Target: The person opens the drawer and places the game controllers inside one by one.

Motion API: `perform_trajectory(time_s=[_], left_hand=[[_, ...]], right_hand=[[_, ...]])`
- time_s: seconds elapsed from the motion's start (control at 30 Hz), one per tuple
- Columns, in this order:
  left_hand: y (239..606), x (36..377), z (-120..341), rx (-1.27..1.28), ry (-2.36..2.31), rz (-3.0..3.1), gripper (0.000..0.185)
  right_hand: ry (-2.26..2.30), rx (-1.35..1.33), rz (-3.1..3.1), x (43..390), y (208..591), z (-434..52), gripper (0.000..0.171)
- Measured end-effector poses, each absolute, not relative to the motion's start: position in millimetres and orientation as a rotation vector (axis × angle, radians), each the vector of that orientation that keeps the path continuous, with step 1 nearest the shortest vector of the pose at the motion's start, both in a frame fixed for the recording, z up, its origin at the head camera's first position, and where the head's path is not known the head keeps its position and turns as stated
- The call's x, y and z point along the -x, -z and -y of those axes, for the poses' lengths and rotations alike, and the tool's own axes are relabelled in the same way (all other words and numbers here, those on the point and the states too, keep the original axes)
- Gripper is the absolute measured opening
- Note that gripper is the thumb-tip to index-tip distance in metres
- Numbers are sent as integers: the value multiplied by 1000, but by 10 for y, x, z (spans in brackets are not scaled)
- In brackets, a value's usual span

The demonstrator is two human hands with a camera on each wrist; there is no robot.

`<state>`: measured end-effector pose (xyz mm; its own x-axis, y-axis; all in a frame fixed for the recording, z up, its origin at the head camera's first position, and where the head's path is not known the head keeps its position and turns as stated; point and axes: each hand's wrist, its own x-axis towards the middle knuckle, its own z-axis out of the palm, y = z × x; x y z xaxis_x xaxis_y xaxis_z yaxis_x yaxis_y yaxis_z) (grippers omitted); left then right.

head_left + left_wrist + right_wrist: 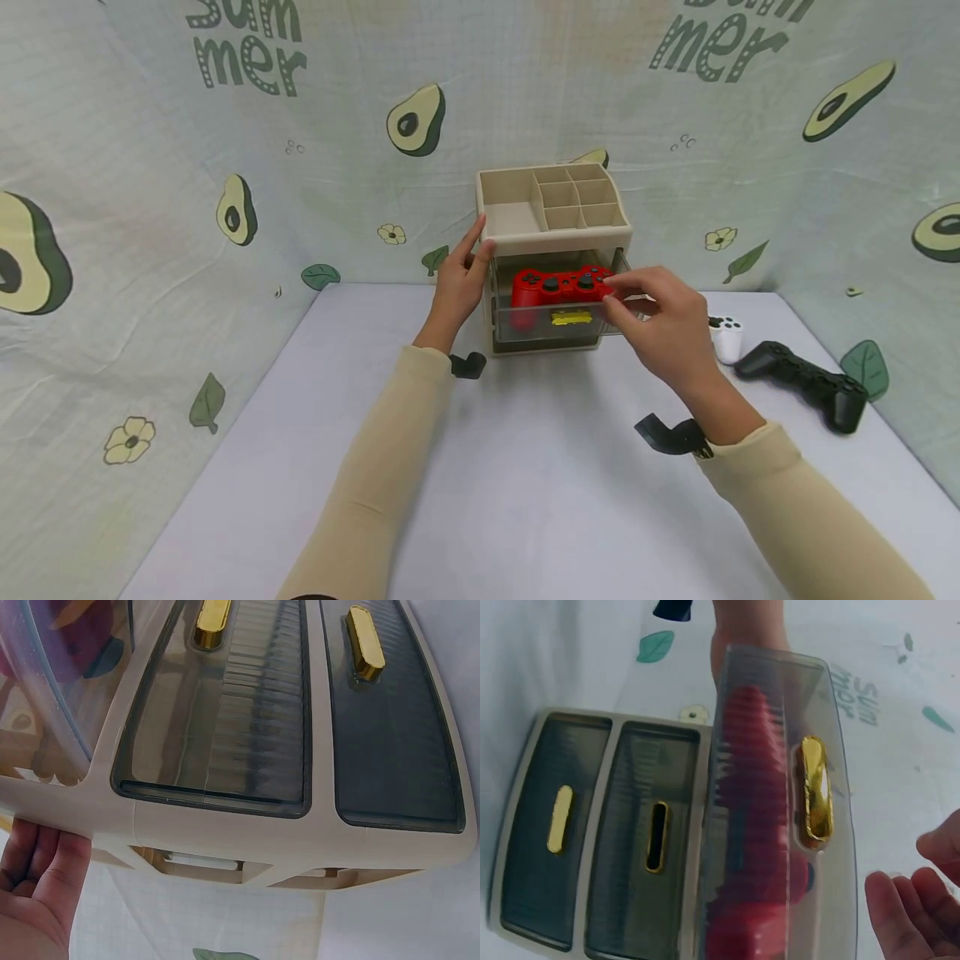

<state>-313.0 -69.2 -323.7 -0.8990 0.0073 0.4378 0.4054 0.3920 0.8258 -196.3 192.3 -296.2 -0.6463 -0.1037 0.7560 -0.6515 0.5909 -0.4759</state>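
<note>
A small beige organizer [551,242] has a divided top tray. Its clear upper drawer [525,325], with a gold handle [572,317], is pulled out. Inside the drawer lies a red game controller [558,287], also visible through the drawer wall in the right wrist view. My left hand [459,287] rests against the organizer's left side, fingers mostly straight and thumb near the front edge. By the drawer's right end, my right hand [660,321] hovers with fingers bent. In the right wrist view its fingertips [885,892] stand apart from the drawer and hold nothing.
To the right on the white table [517,500] lie a white controller [727,340] and a black controller [806,379]. Two lower drawers [641,840] with gold handles are closed. A patterned cloth [337,183] hangs behind and along the sides.
</note>
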Motion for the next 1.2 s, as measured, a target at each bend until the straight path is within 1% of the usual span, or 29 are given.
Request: perform_trajectory(time_s=[0.4, 0.63, 1.2], left_hand=[[3247, 3134, 688, 359, 1497, 2290, 53], [3251, 3135, 689, 365, 1500, 2287, 54], [3228, 3135, 690, 353, 1481, 2300, 51]], right_hand=[[-1057, -406, 2069, 1913, 3245, -1811, 12], [-1168, -311, 2018, 1921, 3368, -1698, 17], [-1394, -177, 1896, 1942, 3509, -1462, 18]])
